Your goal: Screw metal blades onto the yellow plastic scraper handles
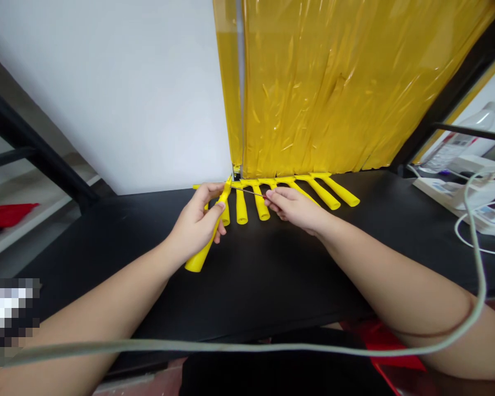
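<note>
Left hand [202, 217], fingers closed around a yellow handle [200, 256] over the black table [272, 280], near a row of handles [263, 209]; right hand [292, 208], fingertips pinching a thin tool [253, 192] aimed toward the held handle's head, contact unclear; a loose pinch could let the tip slip into the left hand.

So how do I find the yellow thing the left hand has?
Find the big yellow sheet, then the row of yellow pieces below it on the black tabletop. Near the row's left end, the left hand grips one long piece, round end toward the viewer. Its neighbours lie on the tabletop; only this one is held.
</note>
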### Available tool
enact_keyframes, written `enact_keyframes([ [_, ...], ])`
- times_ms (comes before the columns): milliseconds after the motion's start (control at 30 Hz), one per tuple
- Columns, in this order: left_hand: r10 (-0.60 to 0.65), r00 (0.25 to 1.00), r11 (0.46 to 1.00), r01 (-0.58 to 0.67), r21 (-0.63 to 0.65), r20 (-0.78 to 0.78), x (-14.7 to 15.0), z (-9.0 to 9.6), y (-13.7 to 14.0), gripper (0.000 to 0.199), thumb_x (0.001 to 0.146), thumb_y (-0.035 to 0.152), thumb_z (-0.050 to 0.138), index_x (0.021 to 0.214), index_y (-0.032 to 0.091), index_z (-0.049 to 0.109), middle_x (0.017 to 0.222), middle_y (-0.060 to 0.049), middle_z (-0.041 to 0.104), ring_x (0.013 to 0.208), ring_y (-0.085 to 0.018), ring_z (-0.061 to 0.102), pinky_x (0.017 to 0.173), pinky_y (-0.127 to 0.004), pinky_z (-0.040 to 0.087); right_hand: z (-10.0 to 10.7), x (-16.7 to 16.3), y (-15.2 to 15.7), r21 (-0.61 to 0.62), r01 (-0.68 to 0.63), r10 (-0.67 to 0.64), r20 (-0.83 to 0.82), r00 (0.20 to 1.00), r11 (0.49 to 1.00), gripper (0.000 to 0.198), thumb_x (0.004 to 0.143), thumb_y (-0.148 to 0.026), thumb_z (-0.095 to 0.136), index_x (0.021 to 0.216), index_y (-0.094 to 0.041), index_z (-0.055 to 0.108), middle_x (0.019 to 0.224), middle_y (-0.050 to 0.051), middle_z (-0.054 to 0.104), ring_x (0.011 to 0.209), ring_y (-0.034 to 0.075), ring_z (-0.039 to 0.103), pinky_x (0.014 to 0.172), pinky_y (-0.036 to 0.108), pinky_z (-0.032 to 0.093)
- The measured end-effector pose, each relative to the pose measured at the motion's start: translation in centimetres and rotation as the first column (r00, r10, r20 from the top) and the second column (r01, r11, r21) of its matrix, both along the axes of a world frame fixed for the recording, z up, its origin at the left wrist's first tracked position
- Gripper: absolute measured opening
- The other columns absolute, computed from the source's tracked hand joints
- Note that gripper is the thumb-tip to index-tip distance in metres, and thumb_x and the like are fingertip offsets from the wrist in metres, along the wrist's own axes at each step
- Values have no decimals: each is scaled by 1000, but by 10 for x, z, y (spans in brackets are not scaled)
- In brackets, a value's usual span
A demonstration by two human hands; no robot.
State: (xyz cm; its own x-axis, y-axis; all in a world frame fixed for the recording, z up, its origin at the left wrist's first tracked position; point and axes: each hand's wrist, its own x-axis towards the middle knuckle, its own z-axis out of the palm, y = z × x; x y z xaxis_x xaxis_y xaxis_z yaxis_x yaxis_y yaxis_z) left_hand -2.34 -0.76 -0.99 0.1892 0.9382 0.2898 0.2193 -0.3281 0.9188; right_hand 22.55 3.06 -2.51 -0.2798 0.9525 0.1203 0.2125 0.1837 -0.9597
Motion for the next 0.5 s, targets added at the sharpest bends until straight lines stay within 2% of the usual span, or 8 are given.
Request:
enact_keyframes([
  [67, 2, 999, 1000, -1, 23, -32, -2, -1, 1, 35, 98, 33, 61, 131, 25, 53, 162, -16, 44, 53, -6, 62, 37, -21, 51, 2, 0, -1, -57, -16, 15, -15, 1000, 998, 48, 99, -63, 55, 79, -19, 58, 61, -5, 40, 52, 11, 32, 50, 27, 24],
  [133, 10, 999, 999, -9, 44, -34, -3, -1, 2, 34, 98, 33, 61, 131, 26, 52, 163, -15, 44, 52, -6, 63, 37, -22, 52, 5, -2, -5, -86, -54, 47, -75, 996, 995, 43, 99, -60, 58, 83, -20, 57, 59, -7, 35, 51, 11, 28, 50, 27, 22],
  [200, 22, 1000, 999, -22, 49, -8, -4, 1, 3, 34, 98, 32, 61, 130, 26, 52, 163, -15, 44, 51, -6, 62, 37, -23, 52, 8, -6, -11, -72, -111, 100, -145, 984, 991, 33, 93, -52, 69, 93, -23, 52, 62, -9, 37, 52, 10, 30, 52, 25, 28],
  [267, 37, 999, 998, -38, 44, 20, -5, 3, 5, 35, 96, 31, 63, 129, 25, 51, 162, -15, 46, 50, -6, 61, 37, -22, 51, 8, -8, -14, -47, -139, 129, -176, 976, 989, 36, 88, -45, 75, 97, -25, 47, 66, -10, 42, 54, 10, 36, 55, 26, 33],
  [367, 38, 999, 999, -39, 29, 30, -5, 2, 5, 36, 94, 31, 64, 128, 25, 52, 161, -16, 47, 51, -5, 61, 37, -21, 51, 4, -8, -10, -42, -92, 86, -133, 987, 995, 36, 91, -53, 69, 91, -23, 49, 65, -8, 42, 54, 11, 37, 53, 26, 32],
  [500, 23, 1000, 999, -22, 30, -10, -4, -1, 4, 33, 97, 33, 63, 128, 25, 54, 162, -15, 45, 53, -6, 63, 37, -21, 51, 1, -4, -3, 11, -17, 17, -17, 1000, 1000, 51, 99, -67, 50, 78, -20, 54, 59, -6, 37, 51, 11, 34, 50, 27, 27],
])
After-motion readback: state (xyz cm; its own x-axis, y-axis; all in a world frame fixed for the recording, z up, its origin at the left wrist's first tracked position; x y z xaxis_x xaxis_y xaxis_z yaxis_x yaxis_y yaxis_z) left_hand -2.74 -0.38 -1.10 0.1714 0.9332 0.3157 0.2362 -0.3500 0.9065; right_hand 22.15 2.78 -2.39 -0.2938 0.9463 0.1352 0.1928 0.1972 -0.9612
